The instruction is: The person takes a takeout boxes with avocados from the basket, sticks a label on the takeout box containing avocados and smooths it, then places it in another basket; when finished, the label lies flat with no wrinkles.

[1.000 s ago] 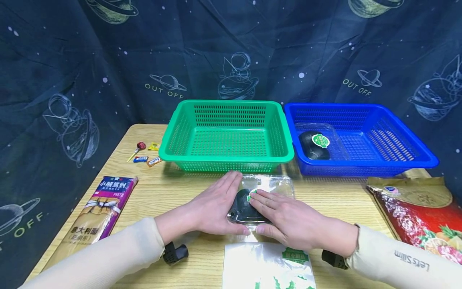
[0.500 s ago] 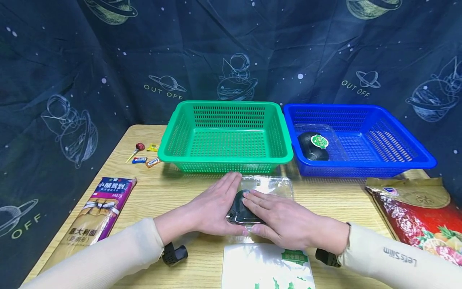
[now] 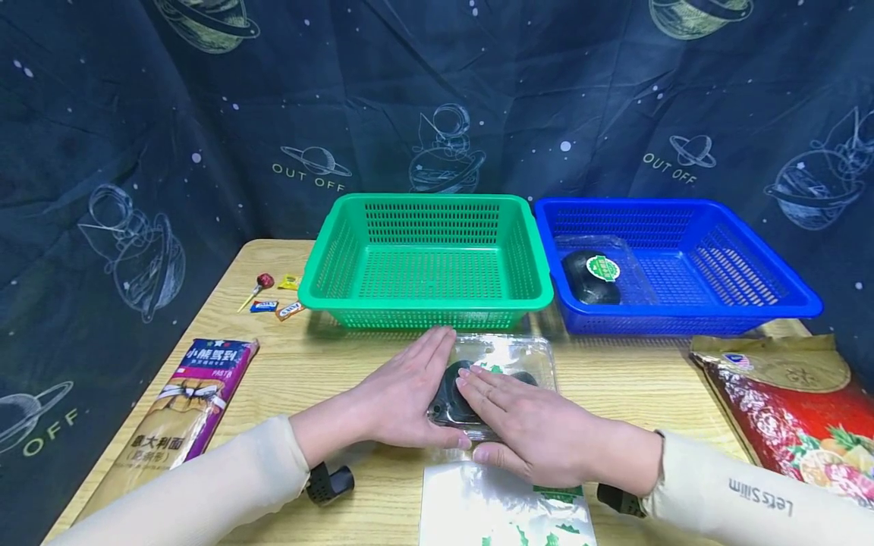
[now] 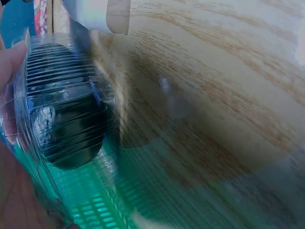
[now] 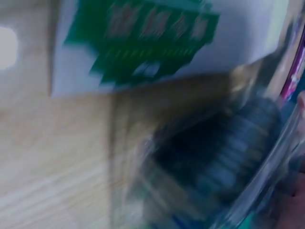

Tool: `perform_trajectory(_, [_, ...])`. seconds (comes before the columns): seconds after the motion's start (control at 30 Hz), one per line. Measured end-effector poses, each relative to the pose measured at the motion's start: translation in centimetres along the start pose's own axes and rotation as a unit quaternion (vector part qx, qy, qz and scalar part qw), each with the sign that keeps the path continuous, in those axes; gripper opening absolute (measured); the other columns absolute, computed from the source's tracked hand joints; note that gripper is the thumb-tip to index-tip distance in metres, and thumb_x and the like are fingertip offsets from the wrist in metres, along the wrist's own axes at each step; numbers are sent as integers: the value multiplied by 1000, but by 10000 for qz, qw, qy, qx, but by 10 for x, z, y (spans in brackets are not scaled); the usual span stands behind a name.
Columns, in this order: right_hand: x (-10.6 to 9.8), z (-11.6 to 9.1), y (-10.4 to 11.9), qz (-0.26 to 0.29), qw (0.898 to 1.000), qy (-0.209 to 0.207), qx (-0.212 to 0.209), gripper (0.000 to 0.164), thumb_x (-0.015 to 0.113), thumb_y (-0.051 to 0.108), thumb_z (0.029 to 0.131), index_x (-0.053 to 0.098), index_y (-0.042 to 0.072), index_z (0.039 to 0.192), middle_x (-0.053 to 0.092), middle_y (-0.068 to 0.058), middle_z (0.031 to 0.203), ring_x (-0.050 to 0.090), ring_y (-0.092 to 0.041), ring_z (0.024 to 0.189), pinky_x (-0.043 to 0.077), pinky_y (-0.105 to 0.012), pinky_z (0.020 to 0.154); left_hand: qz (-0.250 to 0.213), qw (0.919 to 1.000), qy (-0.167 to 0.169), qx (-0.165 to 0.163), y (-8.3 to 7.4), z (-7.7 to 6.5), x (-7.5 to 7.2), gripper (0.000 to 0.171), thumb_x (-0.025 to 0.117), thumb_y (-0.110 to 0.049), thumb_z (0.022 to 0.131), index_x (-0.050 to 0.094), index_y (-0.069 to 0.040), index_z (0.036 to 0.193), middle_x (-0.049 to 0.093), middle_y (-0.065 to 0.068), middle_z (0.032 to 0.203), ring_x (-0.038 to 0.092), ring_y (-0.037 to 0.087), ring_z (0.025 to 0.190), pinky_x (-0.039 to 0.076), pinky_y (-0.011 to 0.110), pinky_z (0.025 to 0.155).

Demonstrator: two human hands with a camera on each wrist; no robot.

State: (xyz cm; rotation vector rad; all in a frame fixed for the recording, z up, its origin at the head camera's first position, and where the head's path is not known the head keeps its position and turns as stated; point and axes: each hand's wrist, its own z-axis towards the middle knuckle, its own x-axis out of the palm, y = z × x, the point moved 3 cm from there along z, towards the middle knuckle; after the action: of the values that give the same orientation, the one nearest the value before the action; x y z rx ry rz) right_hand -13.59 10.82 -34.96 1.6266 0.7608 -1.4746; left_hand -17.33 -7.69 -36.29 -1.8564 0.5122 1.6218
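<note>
A clear plastic clamshell box (image 3: 522, 355) with dark avocados (image 3: 451, 387) inside lies on the wooden table (image 3: 635, 379) just in front of the green basket. My left hand (image 3: 410, 387) presses flat against the box's left side, fingers straight. My right hand (image 3: 501, 415) lies flat over the lid, thumb along the near edge. The left wrist view shows the ribbed box (image 4: 66, 124) with an avocado close up, beside my palm. The right wrist view is blurred; the box (image 5: 228, 157) is at the right.
A green basket (image 3: 423, 302) and a blue basket (image 3: 690, 317) stand behind; the blue one holds another avocado box (image 3: 594, 273). A pasta pack (image 3: 194, 402) lies left, candies (image 3: 273, 296) far left, a red bag (image 3: 785, 409) right, and a white-and-green bag (image 3: 498, 508) near me.
My right hand has slid a little left across the lid, covering more of the green label. The left hand and the box have stayed in place.
</note>
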Motion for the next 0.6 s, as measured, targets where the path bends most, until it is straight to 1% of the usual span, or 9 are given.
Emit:
perform_trajectory(0.2, [1,1,11,56,10000,-47,38,76,28,54,100,22,-4,149,21,-17,155,18,-26,144,24,-40,114,19,10000,17,39,0,0,0,123,53,-79,74,7,6,150,11,23,156,9,32,145,12,38,116])
perform_trajectory(0.27, [2,2,13,-48,9999,-82,94,79,28,56,99,20,-4,149,20,-18,155,16,-27,144,22,-39,114,17,10000,43,36,0,0,0,123,53,-79,74,6,6,150,10,24,156,8,33,145,12,38,116])
perform_trajectory(0.43, [4,0,14,-502,9984,-154,187,82,33,57,97,23,-6,148,24,-20,154,21,-30,142,24,-40,114,-13,10000,35,24,0,-1,0,123,54,-78,74,7,6,150,11,24,156,9,33,145,12,39,116])
perform_trajectory(0.5, [4,-2,13,-575,9979,-178,242,81,36,57,97,25,-6,147,26,-21,153,23,-30,142,26,-41,113,11,10000,44,8,0,0,0,123,54,-78,74,6,6,150,11,24,156,8,33,145,12,39,116])
perform_trajectory(0.6, [3,-6,10,-660,9971,-186,328,81,36,58,97,28,-6,147,30,-20,151,26,-31,141,29,-42,111,45,10000,55,-12,-1,0,0,123,53,-79,74,7,6,150,11,24,156,8,32,145,12,38,116])
